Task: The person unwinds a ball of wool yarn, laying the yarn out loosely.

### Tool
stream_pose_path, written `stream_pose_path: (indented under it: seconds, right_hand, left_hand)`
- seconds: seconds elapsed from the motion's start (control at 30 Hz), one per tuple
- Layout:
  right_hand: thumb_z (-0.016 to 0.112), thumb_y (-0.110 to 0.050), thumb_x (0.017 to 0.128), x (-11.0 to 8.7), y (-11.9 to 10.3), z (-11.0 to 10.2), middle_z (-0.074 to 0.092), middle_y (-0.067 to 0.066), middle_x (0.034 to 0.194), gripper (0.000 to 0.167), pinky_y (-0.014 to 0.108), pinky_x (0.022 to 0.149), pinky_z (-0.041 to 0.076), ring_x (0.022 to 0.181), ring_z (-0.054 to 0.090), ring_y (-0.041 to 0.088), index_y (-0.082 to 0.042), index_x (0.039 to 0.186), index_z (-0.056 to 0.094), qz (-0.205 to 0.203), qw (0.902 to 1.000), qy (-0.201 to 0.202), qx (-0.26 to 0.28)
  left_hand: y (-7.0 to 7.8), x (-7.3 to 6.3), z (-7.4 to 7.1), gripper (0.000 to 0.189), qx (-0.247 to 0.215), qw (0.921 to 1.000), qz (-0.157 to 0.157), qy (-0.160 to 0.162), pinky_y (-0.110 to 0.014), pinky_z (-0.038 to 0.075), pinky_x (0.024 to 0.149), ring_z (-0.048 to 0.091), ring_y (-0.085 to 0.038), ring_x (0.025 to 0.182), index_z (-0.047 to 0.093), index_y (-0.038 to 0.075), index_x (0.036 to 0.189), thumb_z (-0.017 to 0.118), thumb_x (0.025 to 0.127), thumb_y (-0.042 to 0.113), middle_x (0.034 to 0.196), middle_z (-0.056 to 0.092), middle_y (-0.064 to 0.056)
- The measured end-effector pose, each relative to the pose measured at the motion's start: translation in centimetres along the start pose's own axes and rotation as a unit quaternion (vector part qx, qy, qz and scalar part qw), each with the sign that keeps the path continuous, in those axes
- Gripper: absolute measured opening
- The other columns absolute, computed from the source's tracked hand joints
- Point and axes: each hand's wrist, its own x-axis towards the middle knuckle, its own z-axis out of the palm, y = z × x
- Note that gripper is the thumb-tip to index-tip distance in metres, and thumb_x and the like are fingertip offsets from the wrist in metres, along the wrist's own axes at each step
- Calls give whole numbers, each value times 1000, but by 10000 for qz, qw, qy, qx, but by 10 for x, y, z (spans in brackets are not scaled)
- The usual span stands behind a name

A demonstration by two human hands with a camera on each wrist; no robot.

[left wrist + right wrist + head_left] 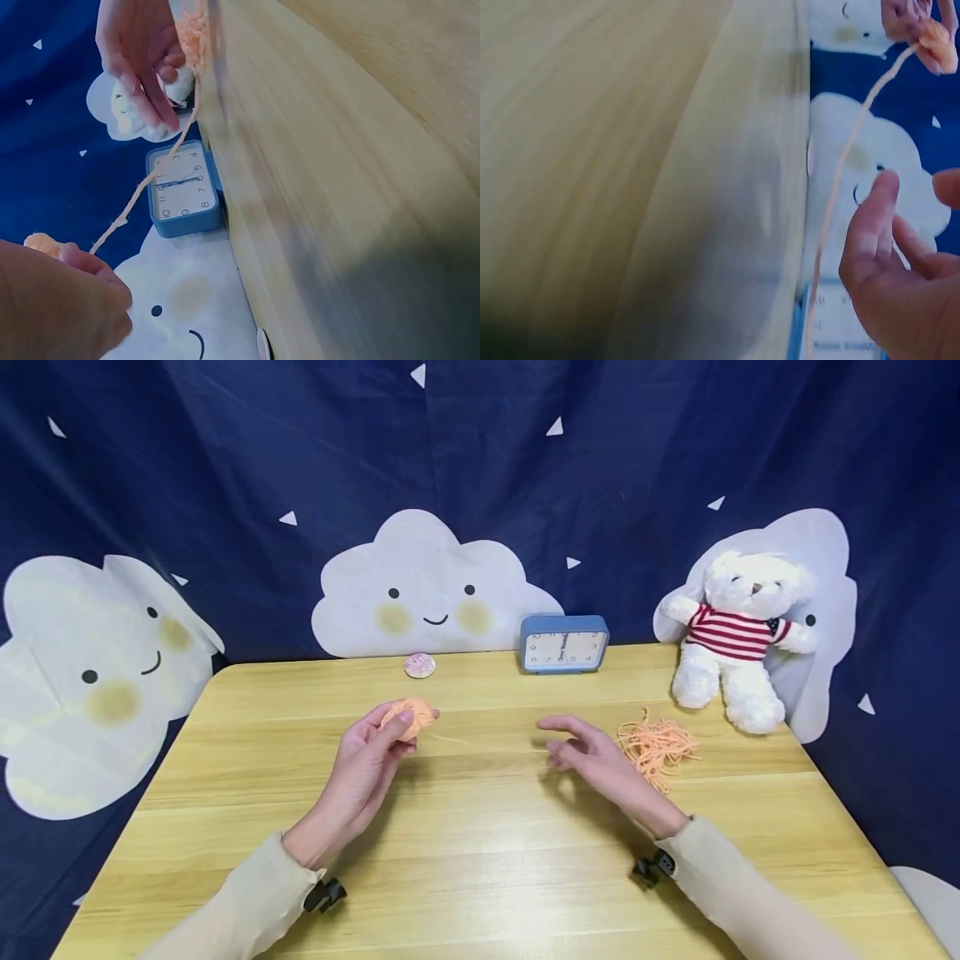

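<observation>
A small ball of peach-orange yarn [417, 708] sits in my left hand [366, 762], pinched between thumb and fingers above the table. From the ball a single strand [137, 196] stretches toward the right, as both wrist views show. My right hand [600, 767] hovers nearby with its fingers loosely spread and bent, holding nothing. In the right wrist view the strand runs beside those fingers [871, 225], apart from them. A loose tangled heap of the same yarn [660, 745] lies on the table, partly behind the right hand and wrist.
Along the back edge of the wooden table [480, 860] stand a blue clock [564, 647] and, left of it, a small round pink-patterned disc [419, 666]. A white teddy bear [731, 639] in a striped shirt sits at the back right. Behind hangs a navy curtain [480, 452] with clouds.
</observation>
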Motion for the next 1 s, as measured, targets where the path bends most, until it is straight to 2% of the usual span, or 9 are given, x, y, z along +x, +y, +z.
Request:
stream_pose_path:
  seconds: [0.1, 0.23, 0.37, 0.5, 0.67, 0.8, 0.87, 1.0]
  right_hand:
    - [59, -12, 112, 8, 0, 12, 55, 31, 153, 49, 52, 103, 58, 112, 68, 47, 2, 158, 48, -105, 9970, -669, 373]
    - [58, -11, 112, 14, 0, 19, 48, 30, 160, 54, 58, 101, 58, 112, 68, 49, 6, 160, 41, -140, 9893, -1355, 524]
    - [55, -8, 111, 17, 2, 21, 48, 30, 160, 56, 53, 101, 59, 117, 66, 50, 9, 161, 37, -118, 9816, -1802, 620]
    - [53, -4, 110, 17, 4, 21, 56, 32, 151, 49, 51, 102, 59, 120, 64, 51, 10, 156, 44, -81, 9771, -1985, 759]
    - [59, -8, 111, 15, 3, 23, 65, 32, 132, 40, 48, 98, 60, 110, 68, 44, 13, 145, 54, 56, 9778, -1948, 771]
    - [61, -10, 111, 12, 2, 22, 67, 33, 118, 34, 39, 92, 62, 100, 69, 34, 15, 134, 61, 8, 9841, -1647, 663]
    - [62, -13, 111, 8, -1, 19, 67, 34, 114, 33, 37, 89, 62, 96, 69, 33, 15, 129, 64, -46, 9884, -1413, 563]
    - [66, -17, 110, 0, -6, 10, 68, 34, 108, 29, 37, 85, 62, 93, 69, 36, 10, 121, 70, -188, 9951, -865, 435]
  left_hand:
    - [1, 0, 2, 28, -221, 9997, -50, -102, -19, 55, 74, 63, -12, 89, 61, -6, 136, 62, 112, 9, 122, 76, -12]
    - [2, 1, 3, 21, -496, 9986, -164, -121, -21, 56, 74, 62, -14, 84, 61, -3, 130, 59, 114, 10, 116, 69, -12]
    - [3, 2, 3, 18, -758, 9968, -192, -186, -22, 56, 77, 61, -16, 88, 60, -2, 127, 54, 116, 11, 116, 63, -12]
    - [4, 2, 3, 20, -1002, 9942, -152, -369, -22, 55, 79, 60, -16, 92, 56, -3, 128, 49, 117, 12, 116, 59, -10]
    - [6, 2, 4, 17, -1279, 9907, -125, -441, -23, 56, 80, 60, -16, 93, 54, -2, 125, 50, 117, 12, 115, 58, -9]
    - [8, 3, 2, 14, -1416, 9893, -128, -338, -22, 56, 78, 61, -16, 90, 55, -1, 125, 55, 114, 7, 113, 59, -9]
    - [9, 3, 0, 20, -1306, 9909, -140, -293, -20, 56, 76, 62, -15, 88, 54, -1, 130, 58, 111, 0, 113, 60, -9]
    - [10, 2, -2, 35, -795, 9964, -181, -208, -19, 53, 65, 62, -13, 76, 51, 1, 138, 61, 105, -8, 107, 66, -7]
